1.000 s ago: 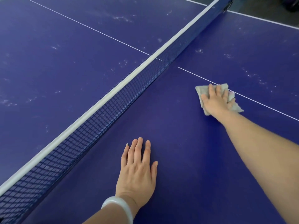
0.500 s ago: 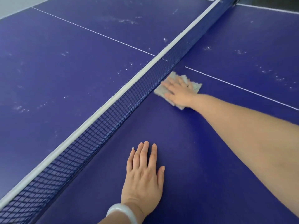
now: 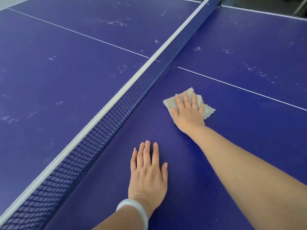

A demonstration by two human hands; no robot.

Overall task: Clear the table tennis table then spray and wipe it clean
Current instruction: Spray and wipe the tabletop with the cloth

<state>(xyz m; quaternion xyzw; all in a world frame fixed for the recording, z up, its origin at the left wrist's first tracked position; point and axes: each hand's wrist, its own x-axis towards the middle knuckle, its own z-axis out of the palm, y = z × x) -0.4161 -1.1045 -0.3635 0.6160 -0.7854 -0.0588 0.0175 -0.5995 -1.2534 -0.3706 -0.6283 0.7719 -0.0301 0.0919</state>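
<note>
On the far half: dark blue table tennis table [image 3: 58,83] surface, thin white centre line, pale smudges scattered across it.
Net: blue mesh net with a white top band [image 3: 119,103], running diagonally from lower left to upper right.
Left hand: left hand [image 3: 147,176] lies flat on the near half beside the net, fingers straight, holding nothing; white bangle [image 3: 134,211] on the wrist.
Right hand: right hand [image 3: 187,112] presses flat, fingers spread, on a crumpled grey-beige cloth [image 3: 208,110].
Cloth position: on the near half, near the net, short of the centre line.
</note>
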